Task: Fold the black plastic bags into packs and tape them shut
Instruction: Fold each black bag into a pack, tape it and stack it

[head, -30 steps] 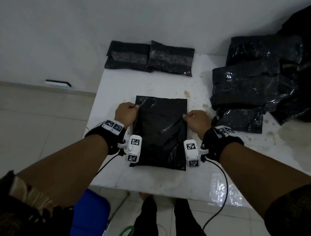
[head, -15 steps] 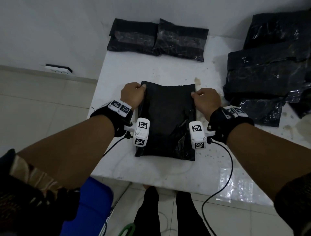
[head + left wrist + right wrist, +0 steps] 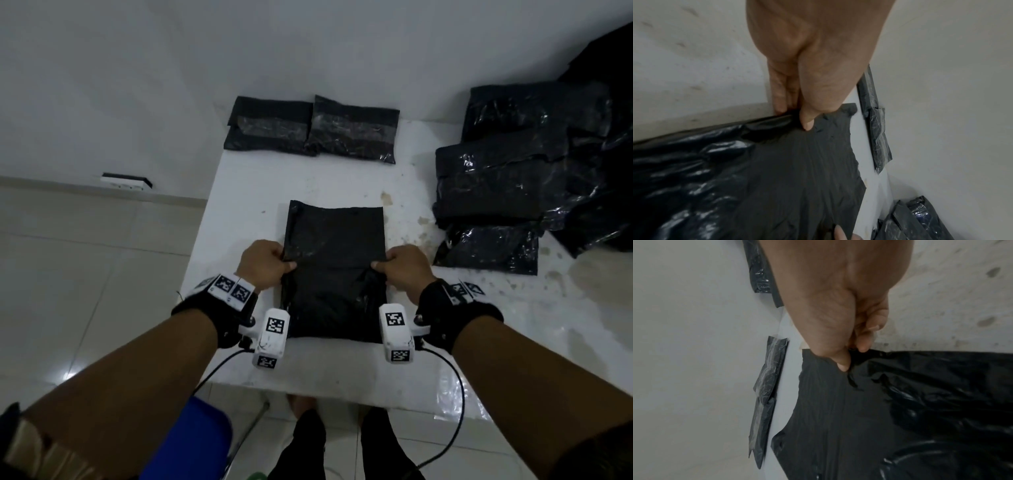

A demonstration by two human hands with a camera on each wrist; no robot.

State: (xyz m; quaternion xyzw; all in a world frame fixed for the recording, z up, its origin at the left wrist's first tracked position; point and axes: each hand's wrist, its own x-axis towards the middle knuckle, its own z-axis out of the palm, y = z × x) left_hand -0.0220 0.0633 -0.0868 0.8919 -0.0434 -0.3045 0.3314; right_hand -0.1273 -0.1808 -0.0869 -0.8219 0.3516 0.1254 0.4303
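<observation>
Both side edges of the flat black plastic bag (image 3: 334,270) are pinched, by the left hand (image 3: 262,262) and the right hand (image 3: 402,267), mid-table on the white stained tabletop (image 3: 342,178). Folding is judged underway; next, the far half should be brought near, toward the body. Two taped black packs (image 3: 311,128) lie far.

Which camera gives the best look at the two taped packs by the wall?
The head view: both taped packs lie side by side, whole, at the table's far edge. The left wrist view shows them only edge-on as a thin strip beyond the left hand; the right wrist view shows them narrow and foreshortened.
</observation>
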